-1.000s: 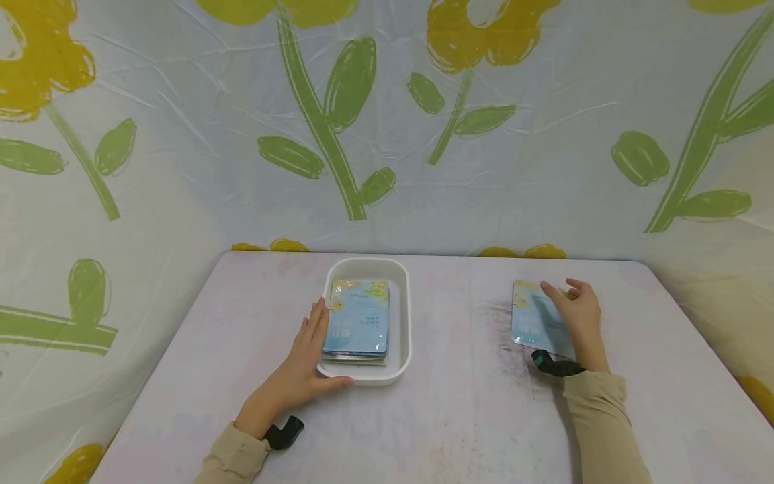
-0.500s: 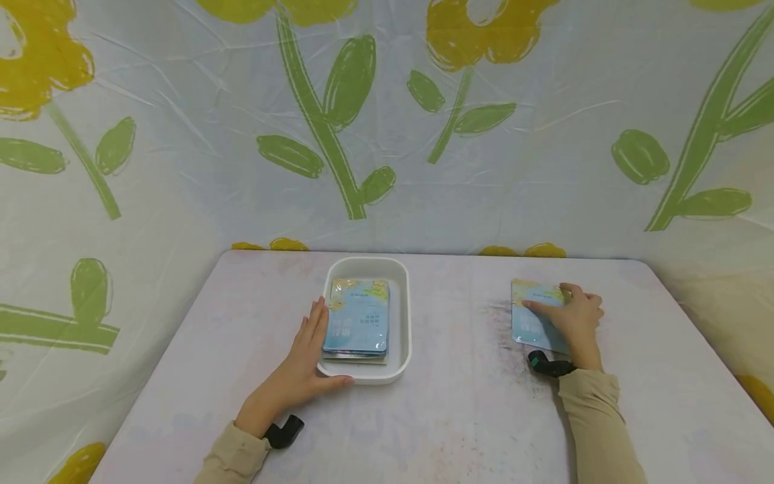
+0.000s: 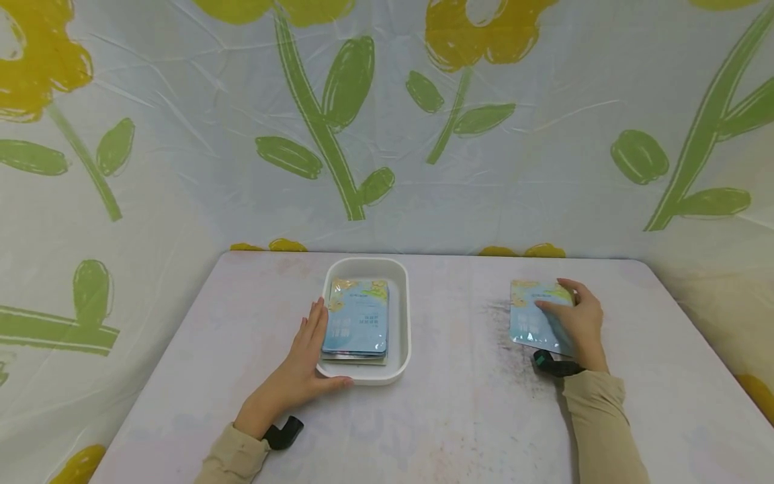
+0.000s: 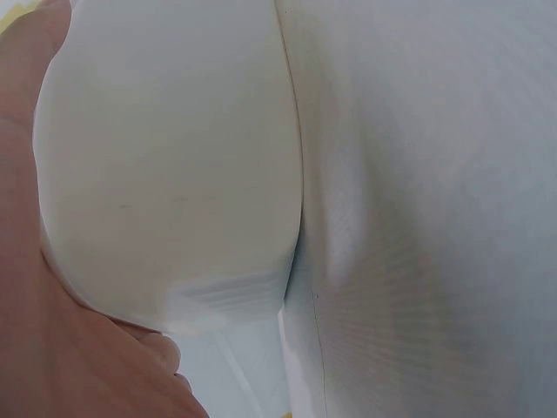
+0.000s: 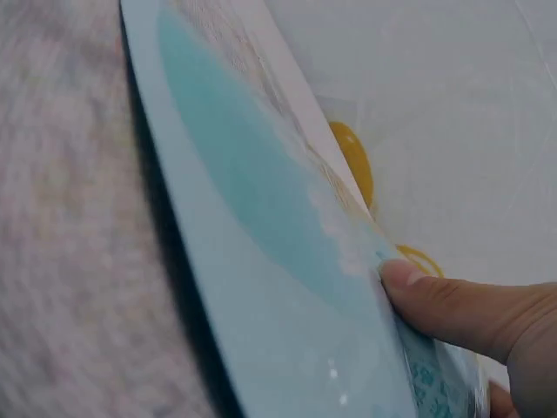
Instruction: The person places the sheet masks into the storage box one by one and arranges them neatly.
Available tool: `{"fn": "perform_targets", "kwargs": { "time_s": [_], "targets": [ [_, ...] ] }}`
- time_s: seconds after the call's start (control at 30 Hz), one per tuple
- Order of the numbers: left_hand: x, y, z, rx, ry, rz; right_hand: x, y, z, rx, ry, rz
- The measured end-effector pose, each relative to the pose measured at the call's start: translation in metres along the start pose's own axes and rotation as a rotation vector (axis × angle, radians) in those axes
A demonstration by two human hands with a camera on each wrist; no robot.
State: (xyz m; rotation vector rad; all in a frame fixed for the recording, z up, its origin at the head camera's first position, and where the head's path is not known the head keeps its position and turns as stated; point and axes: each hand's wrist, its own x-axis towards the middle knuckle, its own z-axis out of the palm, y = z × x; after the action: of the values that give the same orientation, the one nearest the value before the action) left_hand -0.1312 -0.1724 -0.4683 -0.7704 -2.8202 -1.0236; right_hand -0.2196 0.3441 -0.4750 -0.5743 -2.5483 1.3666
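Observation:
In the head view, a flat, glossy blue packet with a yellow floral top lies at the right of the table. My right hand pinches it near its right edge. The right wrist view has the thumb on the packet's face, with most of the other fingers hidden. Left of centre stands a white tray with a stack of similar blue packets in it. My left hand rests against the tray's left side, fingers straight along the wall and thumb at the front corner.
The pale table has dark smudges left of the single packet. Behind it and along the sides hangs a white cloth with yellow flowers and green stems. Black wrist devices sit at both sleeves.
My right hand has come down onto the single packet, its thumb shifting across the face and its fingers closing at the right edge. My left hand and the tray stay put.

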Motion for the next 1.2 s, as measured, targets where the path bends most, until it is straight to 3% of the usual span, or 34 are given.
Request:
{"fn": "perform_targets", "kwargs": {
  "time_s": [0.2, 0.47, 0.6, 0.83, 1.2],
  "targets": [
    [0.000, -0.001, 0.000, 0.009, 0.004, 0.006, 0.005, 0.001, -0.002, 0.096, -0.047, 0.026],
    [0.001, -0.002, 0.001, 0.000, 0.018, 0.030, 0.007, -0.010, -0.002, 0.295, -0.084, 0.173],
    [0.001, -0.003, 0.001, 0.003, 0.023, 0.043, 0.006, -0.017, 0.001, 0.377, -0.094, 0.199],
    [0.000, -0.002, 0.000, -0.009, 0.000, 0.001, 0.001, -0.031, 0.003, 0.622, -0.131, 0.203],
    [-0.001, 0.002, -0.002, -0.009, 0.005, 0.011, -0.005, -0.067, 0.024, 0.577, -0.212, 0.201]
  ]
}}
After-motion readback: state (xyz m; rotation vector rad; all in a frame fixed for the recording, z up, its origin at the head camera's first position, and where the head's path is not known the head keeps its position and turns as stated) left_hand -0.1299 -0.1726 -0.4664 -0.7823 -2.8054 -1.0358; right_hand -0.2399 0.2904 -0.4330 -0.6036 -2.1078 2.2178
